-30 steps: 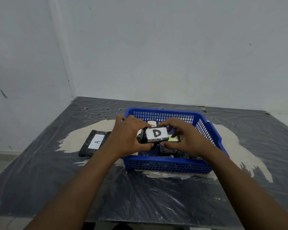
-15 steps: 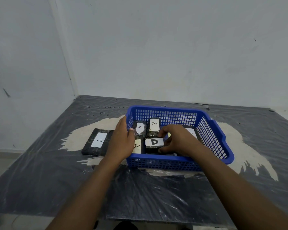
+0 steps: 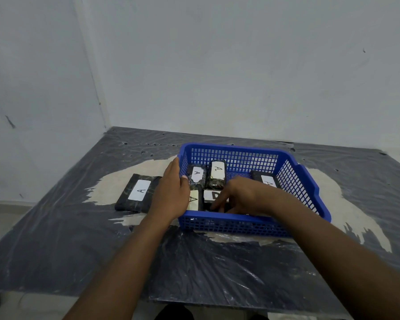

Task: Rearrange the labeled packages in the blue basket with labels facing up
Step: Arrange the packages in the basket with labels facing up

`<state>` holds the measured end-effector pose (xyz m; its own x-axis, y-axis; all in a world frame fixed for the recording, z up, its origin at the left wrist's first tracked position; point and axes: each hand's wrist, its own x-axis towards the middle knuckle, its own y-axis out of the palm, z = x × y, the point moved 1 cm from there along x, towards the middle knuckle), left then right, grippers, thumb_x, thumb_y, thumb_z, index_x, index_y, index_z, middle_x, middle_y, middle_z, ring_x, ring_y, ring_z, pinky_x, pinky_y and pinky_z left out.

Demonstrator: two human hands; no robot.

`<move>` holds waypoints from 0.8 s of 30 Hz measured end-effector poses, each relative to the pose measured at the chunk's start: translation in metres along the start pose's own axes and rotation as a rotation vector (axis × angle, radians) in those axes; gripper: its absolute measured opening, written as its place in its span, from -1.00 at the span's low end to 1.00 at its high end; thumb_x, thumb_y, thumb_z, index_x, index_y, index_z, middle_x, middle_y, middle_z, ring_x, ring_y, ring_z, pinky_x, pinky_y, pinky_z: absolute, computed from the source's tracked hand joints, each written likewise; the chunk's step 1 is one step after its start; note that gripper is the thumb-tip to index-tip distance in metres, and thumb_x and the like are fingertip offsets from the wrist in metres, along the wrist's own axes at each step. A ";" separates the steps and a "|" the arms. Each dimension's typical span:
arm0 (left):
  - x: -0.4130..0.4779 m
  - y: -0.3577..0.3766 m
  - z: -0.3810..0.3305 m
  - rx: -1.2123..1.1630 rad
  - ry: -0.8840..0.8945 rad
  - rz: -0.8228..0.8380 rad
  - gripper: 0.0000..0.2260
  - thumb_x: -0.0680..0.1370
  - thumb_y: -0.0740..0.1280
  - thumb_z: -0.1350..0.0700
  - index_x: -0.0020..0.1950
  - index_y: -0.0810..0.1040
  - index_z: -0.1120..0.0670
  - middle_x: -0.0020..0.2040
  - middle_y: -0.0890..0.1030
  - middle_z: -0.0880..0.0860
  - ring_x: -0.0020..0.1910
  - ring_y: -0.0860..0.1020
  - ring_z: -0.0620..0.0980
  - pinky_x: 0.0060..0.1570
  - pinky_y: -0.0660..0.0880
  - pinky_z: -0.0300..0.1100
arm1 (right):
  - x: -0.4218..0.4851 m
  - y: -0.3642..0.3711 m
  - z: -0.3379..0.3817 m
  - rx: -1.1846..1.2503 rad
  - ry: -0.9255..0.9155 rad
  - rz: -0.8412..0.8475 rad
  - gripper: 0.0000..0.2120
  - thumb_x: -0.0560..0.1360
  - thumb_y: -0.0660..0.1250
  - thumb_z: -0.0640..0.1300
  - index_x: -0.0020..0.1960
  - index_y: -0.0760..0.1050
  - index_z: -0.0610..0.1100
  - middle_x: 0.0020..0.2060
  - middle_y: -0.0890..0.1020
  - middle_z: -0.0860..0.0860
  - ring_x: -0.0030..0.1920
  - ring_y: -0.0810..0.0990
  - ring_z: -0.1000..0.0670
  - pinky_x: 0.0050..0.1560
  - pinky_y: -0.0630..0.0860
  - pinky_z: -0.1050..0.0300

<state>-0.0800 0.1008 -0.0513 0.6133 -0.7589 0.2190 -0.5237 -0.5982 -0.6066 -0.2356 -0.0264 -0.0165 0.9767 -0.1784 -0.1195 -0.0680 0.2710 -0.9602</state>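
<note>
Right-hand fingers (image 3: 218,205) spread and curled down over the near edge of the D package (image 3: 211,195), touching it; whether they pinch it or just press it flat cannot be told, thumb hidden; right hand (image 3: 243,195) sits inside the blue basket (image 3: 231,219) at its front, covering half the D label. Left hand (image 3: 171,192) lies flat against the basket's left wall, fingers extended and together, thumb hooked over the rim (image 3: 184,177); holding no package, only bracing the basket.

D package lies label up in the front row, just beside the front A package (image 3: 193,199) on its left; behind them two more A packages (image 3: 196,174) and (image 3: 218,172), labels up, side by side; another A package (image 3: 267,180) near the right wall, partly hidden by the right wrist. One large A package (image 3: 140,190) lies outside on the table (image 3: 56,239), just left of the basket, label up, beside the left hand.

Step in hand, as judged: seating D square in its slot. To do well: press down flat, nudge D snug against the front A without riding over it; keep label level; keep the left hand bracing so the basket doesn't skid on the plastic sheet; lift fingers straight up so D doesn't flip; outside A probably next.
</note>
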 end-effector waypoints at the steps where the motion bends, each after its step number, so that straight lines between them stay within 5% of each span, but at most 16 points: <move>1: 0.000 0.000 0.000 0.003 -0.003 0.005 -0.49 0.69 0.07 0.08 0.63 0.03 -0.01 0.59 0.22 -0.02 0.51 0.27 0.02 0.45 0.28 0.01 | 0.003 0.000 0.002 -0.042 -0.013 0.029 -0.66 0.49 0.48 -0.21 0.23 0.66 0.02 -0.03 0.75 0.08 -0.12 0.69 0.13 0.02 0.66 0.11; 16: 0.002 0.000 -0.001 0.086 0.010 0.041 -0.46 0.67 0.13 0.06 0.62 0.01 -0.03 0.57 0.24 0.01 0.43 0.39 0.07 0.34 0.42 0.11 | 0.021 -0.001 0.010 -0.287 -0.209 0.076 -0.64 0.55 0.36 -0.29 0.29 0.62 -0.01 0.05 0.74 -0.02 0.00 0.70 -0.03 0.06 0.63 0.08; 20: 0.001 0.001 0.001 0.077 0.010 0.043 -0.46 0.67 0.14 0.06 0.62 0.03 -0.03 0.55 0.26 0.00 0.42 0.39 0.06 0.34 0.41 0.10 | 0.018 -0.003 -0.001 -0.092 -0.092 0.133 -0.66 0.51 0.44 -0.27 0.23 0.66 0.00 0.05 0.75 0.07 0.00 0.71 0.12 0.10 0.63 0.15; 24: 0.001 0.000 -0.001 0.153 0.088 -0.058 -0.49 0.63 0.22 0.06 0.57 0.19 0.04 0.51 0.31 0.02 0.47 0.29 0.06 0.43 0.29 0.10 | 0.001 -0.007 -0.020 0.298 0.127 0.103 -0.72 0.48 0.43 -0.28 0.11 0.71 0.01 -0.11 0.77 0.12 -0.13 0.74 0.13 -0.08 0.69 0.19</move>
<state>-0.0800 0.1003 -0.0500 0.5822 -0.7479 0.3187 -0.3888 -0.6004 -0.6988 -0.2381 -0.0477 -0.0152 0.9334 -0.2469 -0.2606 -0.0843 0.5549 -0.8276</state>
